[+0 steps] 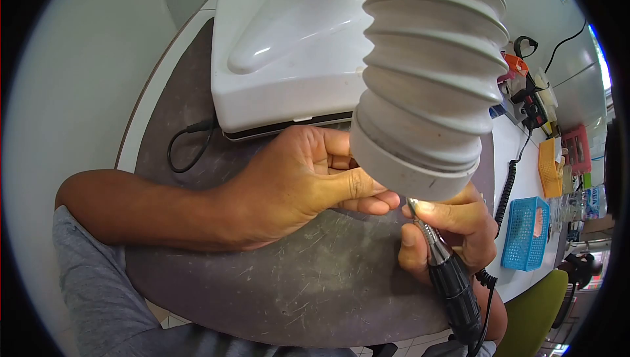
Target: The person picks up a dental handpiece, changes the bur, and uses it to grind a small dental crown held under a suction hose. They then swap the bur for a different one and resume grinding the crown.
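Note:
My right hand [459,229] grips a black and silver rotary handpiece [453,285], its metal tip angled up and to the left. A coiled black cord runs by its lower end. My left hand [321,180] has thumb and fingers pinched together just left of the handpiece tip; whatever is between them is too small or hidden to make out. The wide mouth of a white corrugated suction hose [430,88] hangs right above both hands and covers part of the fingers.
A white machine housing [289,48] stands at the back of the scratched grey tabletop [275,291], a black cable at its left. On the right are a blue basket [525,233], a yellow basket [550,167], bottles and a green chair [531,317]. Someone sits far right.

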Tool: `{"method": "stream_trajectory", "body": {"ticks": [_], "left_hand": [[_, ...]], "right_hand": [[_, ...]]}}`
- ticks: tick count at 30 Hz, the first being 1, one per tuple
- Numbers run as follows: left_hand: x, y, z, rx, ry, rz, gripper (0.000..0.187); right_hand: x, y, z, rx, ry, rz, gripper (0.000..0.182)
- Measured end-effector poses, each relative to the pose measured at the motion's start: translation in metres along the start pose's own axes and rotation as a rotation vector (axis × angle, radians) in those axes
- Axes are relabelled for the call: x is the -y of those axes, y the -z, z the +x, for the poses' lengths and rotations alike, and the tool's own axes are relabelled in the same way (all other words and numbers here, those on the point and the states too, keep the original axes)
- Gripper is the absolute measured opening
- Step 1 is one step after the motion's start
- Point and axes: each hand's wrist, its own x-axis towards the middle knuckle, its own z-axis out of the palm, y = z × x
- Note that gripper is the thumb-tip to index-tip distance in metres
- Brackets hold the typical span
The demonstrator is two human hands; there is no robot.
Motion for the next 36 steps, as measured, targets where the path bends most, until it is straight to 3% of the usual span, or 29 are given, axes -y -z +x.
{"method": "stream_trajectory", "body": {"ticks": [2,7,17,36], "left_hand": [[0.000,0.000,0.000,0.006,-0.002,0.000,0.024],[-0.004,-0.001,-0.002,0.008,-0.026,-0.053,0.023],[-0.008,-0.001,-0.006,0.024,-0.040,-0.070,0.029],[-0.002,-0.002,-0.001,-0.005,-0.038,0.011,0.018]], "right_hand": [[0.000,0.002,-0.001,0.028,0.030,0.007,0.027],[-0.008,0.003,-0.002,-0.144,-0.035,0.148,0.023],[-0.008,0.004,-0.001,-0.066,0.007,0.145,0.024],[-0.002,0.003,-0.003,-0.082,0.004,0.066,0.023]]}}
